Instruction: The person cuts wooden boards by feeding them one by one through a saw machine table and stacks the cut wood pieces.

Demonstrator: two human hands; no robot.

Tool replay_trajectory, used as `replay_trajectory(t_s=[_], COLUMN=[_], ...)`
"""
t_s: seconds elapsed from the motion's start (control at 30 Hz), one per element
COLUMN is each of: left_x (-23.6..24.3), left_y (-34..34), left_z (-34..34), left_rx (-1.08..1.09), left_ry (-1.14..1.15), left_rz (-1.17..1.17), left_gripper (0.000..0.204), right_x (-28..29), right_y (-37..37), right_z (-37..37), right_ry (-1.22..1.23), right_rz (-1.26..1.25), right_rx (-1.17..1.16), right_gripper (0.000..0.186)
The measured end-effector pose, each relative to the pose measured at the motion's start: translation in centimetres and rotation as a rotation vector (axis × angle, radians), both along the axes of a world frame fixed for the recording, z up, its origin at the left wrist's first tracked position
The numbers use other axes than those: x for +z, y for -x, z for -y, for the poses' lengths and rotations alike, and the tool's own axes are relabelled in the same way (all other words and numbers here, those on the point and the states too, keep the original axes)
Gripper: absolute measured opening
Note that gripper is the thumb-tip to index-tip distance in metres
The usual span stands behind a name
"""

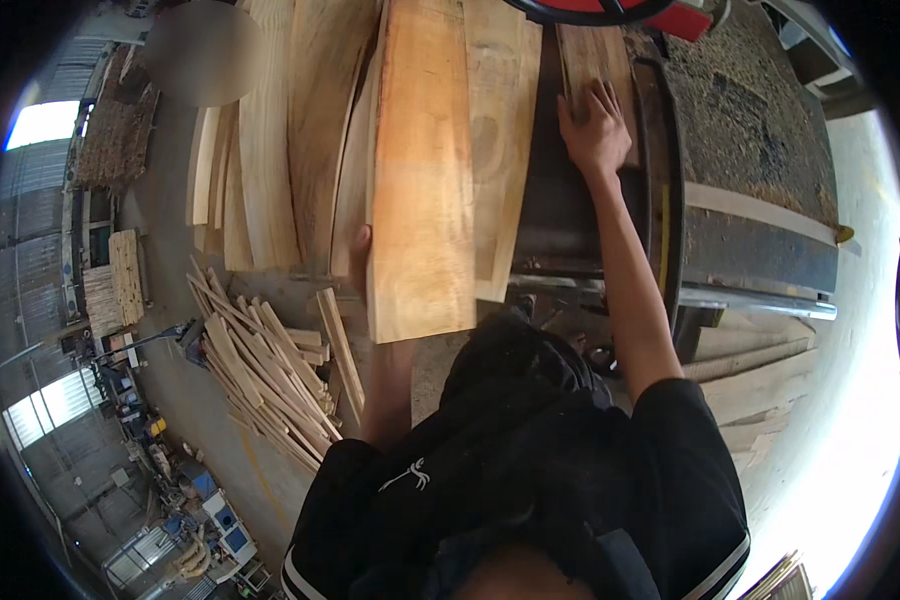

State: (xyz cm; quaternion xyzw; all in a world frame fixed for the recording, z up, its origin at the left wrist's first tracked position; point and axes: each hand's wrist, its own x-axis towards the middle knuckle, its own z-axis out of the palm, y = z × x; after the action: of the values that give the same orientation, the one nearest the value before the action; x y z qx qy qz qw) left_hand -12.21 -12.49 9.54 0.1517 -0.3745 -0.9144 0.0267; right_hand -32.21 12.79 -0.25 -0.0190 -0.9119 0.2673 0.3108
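As the orange board (422, 180) among paler boards (497, 150) seems supported by the left hand (361, 258), finger grip cannot be told. The brown board (592, 58) on the table (562, 222) is presumably steadied by the right hand (599, 138), fingers spread.

A long orange-brown wooden plank (422, 190) is left of a flat dark metal table (560, 218). Farther left, thin pale wooden strips (260, 365) lie on grey concrete floor (215, 450).

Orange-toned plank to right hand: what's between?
In the head view, a paler board beside the orange-toned plank, then a strip of dark table before the right hand.
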Motion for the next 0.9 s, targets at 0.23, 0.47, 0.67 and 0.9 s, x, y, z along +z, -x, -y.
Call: replay_trajectory(t_s=[0.23, 0.47, 0.67, 0.9], left_x=[-0.7, -11.3, -12.5, -12.0], left_y=[-3.0, -10.9, -12.9, -15.3], left_z=[-8.6, -9.7, -9.8, -10.8], left_rx=[-0.448, -0.511, -0.587, -0.402], left_ry=[-0.583, -0.586, -0.690, -0.017], left_rz=[-0.264, -0.220, -0.212, 0.175], left_gripper=[0.083, 0.070, 0.062, 0.052], right_x=[3.1, 13.6, 10.7, 8.4], right_y=[-1.3, -21.9, -27.2, -28.4], right_z=[-4.3, -0.9, 0.3, -0.4], right_ry=[0.731, 0.878, 0.435, 0.289], right_rz=[0.079, 0.694, 0.750, 0.685], right_rx=[0.109, 0.726, 0.201, 0.089], right_gripper=[0.031, 0.104, 0.132, 0.128])
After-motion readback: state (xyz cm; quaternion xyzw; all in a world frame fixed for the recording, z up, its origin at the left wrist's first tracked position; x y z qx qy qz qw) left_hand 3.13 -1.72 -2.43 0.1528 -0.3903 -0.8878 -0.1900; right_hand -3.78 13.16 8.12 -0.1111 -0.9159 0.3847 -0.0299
